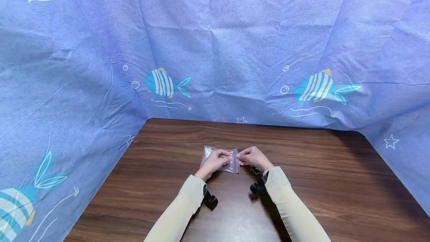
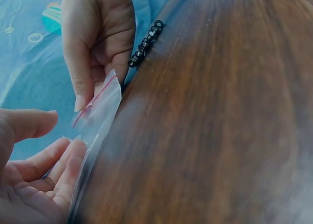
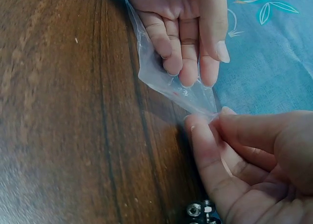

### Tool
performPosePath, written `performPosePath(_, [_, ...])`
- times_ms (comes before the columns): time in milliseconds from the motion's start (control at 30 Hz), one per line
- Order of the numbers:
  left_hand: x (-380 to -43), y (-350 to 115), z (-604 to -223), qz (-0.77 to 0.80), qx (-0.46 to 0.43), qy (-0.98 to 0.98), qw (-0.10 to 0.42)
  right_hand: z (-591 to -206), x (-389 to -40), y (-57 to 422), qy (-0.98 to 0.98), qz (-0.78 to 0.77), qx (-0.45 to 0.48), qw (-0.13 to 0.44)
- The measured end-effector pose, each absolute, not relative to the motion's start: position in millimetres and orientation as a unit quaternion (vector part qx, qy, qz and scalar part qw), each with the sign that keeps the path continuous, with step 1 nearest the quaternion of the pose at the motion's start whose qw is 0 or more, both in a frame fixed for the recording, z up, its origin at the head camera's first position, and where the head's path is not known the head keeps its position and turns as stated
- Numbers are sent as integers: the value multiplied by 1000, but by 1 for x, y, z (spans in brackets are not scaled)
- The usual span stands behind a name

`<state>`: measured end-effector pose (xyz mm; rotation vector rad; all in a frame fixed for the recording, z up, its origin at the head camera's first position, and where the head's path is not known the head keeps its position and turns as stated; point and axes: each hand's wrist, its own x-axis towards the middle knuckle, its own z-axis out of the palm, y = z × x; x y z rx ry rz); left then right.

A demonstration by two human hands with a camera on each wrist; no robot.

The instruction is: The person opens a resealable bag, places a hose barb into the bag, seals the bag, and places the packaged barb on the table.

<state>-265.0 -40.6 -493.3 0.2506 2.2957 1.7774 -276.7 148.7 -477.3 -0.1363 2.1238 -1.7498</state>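
A clear zip bag [image 1: 232,166] with a red line along its zip end lies on the table between the hands. My right hand [image 1: 254,157] pinches the edge of the bag's zip end between thumb and fingers. On the bag rest the fingertips of my left hand [image 3: 181,33], its fingers nearly straight and its thumb held apart, as the right wrist view shows. A string of shiny black beads [image 2: 145,44] is close beside the right hand; part of it is hidden in the head view.
The brown wooden table [image 1: 161,152] reaches out on both sides of the hands. A blue cloth [image 1: 242,47] printed with fish hangs behind it and along its sides. Black wrist-worn devices [image 1: 211,200] sit low under both cuffs.
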Motion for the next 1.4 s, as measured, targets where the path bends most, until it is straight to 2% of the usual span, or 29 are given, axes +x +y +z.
performPosePath(833, [-262, -38, -486, 593, 85, 790, 128, -474, -275, 139, 755, -628, -71, 174])
performPosePath(1400, [-259, -35, -482, 575, 81, 806, 119, -471, -273, 138, 768, -609, -95, 175])
